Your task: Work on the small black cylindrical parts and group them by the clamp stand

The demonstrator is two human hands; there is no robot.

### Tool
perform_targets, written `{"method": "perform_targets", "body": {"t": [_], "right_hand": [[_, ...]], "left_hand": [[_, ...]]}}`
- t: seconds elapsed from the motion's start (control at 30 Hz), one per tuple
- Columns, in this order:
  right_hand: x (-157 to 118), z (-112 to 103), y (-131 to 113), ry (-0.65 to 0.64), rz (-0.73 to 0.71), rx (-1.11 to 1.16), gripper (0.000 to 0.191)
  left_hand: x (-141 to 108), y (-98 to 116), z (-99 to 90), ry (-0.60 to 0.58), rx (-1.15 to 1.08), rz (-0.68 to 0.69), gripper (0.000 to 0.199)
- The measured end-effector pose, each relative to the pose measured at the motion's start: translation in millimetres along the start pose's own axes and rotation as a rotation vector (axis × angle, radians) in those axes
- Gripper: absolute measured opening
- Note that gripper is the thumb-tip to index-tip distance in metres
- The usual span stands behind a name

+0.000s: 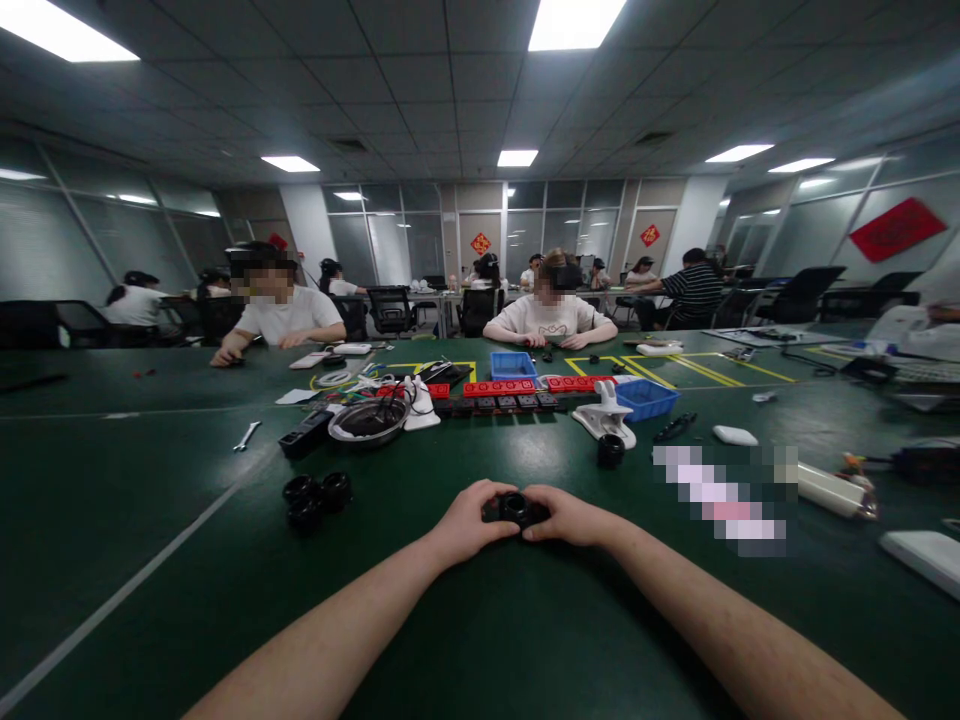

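Both hands meet over the green tabletop (480, 620) in front of me. My left hand (472, 522) grips the left side of a black part with a round, raised opening (515, 506), and my right hand (568, 517) grips its right side. Fingers and thumbs cover the part's ends, so its exact kind cannot be made out. To the left, several short black cylindrical pieces (303, 512) are grouped together. Another black cylindrical piece (610, 450) stands beyond my right hand, by a white clip-shaped stand (602, 412).
Across the middle lie red socket strips (499, 387), blue bins (645, 398) and a round metal-rimmed dish (367, 424). A wrench (246, 436) rests at left. Further right are a white case (735, 435) and a pale cylinder (829, 488). Two people sit opposite.
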State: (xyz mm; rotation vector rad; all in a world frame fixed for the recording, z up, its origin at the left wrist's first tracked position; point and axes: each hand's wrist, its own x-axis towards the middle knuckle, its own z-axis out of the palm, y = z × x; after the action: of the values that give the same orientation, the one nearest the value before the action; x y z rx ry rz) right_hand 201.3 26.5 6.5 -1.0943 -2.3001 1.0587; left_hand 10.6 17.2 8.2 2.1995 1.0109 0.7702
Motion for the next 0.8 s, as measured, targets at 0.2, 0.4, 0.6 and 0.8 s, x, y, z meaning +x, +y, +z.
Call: {"method": "perform_targets", "body": {"t": [0.2, 0.4, 0.6, 0.8], "right_hand": [[0, 0, 1, 0.025, 0.023, -0.008, 0.033], [8, 19, 3, 0.256, 0.139, -0.255, 0.038], [10, 34, -9, 0.441, 0.226, -0.533, 0.045], [-10, -5, -12, 0.171, 0.095, -0.244, 0.074]], "left_hand": [[-2, 6, 3.2, 0.055, 0.021, -0.033, 0.037], [3, 2, 13.4, 0.163, 0.053, -0.111, 0.035], [2, -1, 23.5, 0.323, 0.234, -0.246, 0.044], [-3, -4, 3.9, 0.196, 0.266, -0.146, 0.064]]}}
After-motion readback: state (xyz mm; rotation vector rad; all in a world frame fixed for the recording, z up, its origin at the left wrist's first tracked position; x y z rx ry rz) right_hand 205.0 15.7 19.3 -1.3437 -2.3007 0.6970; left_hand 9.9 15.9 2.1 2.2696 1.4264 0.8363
